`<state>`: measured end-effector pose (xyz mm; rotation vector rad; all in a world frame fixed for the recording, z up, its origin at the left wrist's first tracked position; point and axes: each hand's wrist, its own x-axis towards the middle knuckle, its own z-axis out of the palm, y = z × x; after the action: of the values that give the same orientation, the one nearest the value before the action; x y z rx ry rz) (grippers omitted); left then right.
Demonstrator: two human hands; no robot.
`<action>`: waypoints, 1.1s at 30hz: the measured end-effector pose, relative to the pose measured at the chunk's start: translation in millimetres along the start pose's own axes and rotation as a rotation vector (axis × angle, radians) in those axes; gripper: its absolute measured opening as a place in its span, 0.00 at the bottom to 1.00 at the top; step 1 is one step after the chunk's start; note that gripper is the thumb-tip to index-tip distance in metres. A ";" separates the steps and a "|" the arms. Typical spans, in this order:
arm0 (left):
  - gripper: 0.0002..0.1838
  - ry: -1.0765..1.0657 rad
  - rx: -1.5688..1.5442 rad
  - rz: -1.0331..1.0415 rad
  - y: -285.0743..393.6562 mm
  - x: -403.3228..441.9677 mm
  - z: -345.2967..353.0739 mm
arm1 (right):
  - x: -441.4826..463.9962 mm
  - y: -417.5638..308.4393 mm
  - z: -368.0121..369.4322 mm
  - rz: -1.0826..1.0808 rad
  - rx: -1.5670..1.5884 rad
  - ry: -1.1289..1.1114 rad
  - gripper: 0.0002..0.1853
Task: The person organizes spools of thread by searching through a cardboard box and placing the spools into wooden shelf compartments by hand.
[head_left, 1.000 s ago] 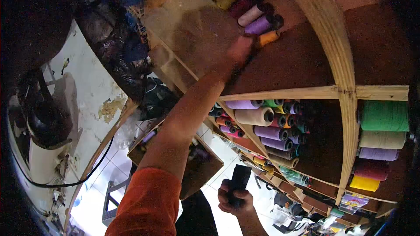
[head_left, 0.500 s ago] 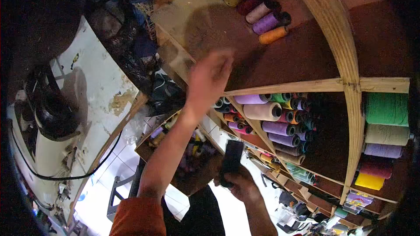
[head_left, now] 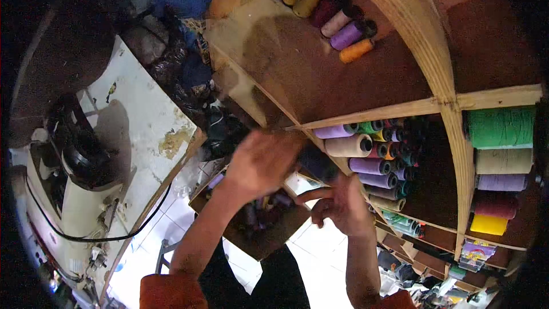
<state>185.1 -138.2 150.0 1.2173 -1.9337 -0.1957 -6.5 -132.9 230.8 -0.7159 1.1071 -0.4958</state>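
A dark spool of thread [head_left: 316, 163] is between my two hands, beside the wooden divider of the shelving. My left hand [head_left: 266, 161], blurred by motion, has its fingers closed on the spool's upper left side. My right hand [head_left: 346, 206] is just below and to the right, close against the spool's lower end. Its fingers are apart, one stretched leftward and others bent. Above, several spools, including an orange spool [head_left: 356, 51] and a purple spool [head_left: 346, 35], stand in a row on the brown shelf [head_left: 320, 88].
Purple, cream and other spools [head_left: 372, 165] fill the compartment below the divider. Larger cones, including a green cone [head_left: 501, 128], line the right compartment. A box [head_left: 266, 240] with spools sits under my hands. Left is a white table [head_left: 143, 109] with a sewing machine [head_left: 86, 200].
My left hand has come down from the shelf to the dark spool. My right hand has risen with the spool, and its fingers have spread. The view has shifted slightly.
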 end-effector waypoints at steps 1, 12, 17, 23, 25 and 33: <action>0.26 0.085 0.008 -0.092 -7.7 12.7 0.4 | -0.8 -2.5 -0.3 -0.028 -0.029 0.025 0.45; 0.08 0.542 0.010 -0.695 -211.8 197.2 43.9 | -35.7 95.0 -14.2 0.172 0.175 -0.230 0.34; 0.05 0.405 0.083 -0.668 -294.4 236.9 88.1 | -56.2 109.1 -8.4 0.276 0.207 -0.071 0.31; 0.05 0.480 0.187 -0.451 -329.7 234.0 126.9 | -52.6 122.2 -22.8 -0.035 0.034 0.086 0.34; 0.04 0.499 0.211 -0.523 -311.7 224.4 119.4 | -55.4 107.3 -26.5 0.075 0.305 0.098 0.33; 0.15 0.400 0.279 -0.791 -239.5 213.2 76.5 | -61.8 95.9 -22.7 0.066 0.255 0.162 0.33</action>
<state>252.6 -456.1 95.1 1.9936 -1.0856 -0.0748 -49.6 -31.7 193.0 -0.4208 1.1891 -0.6338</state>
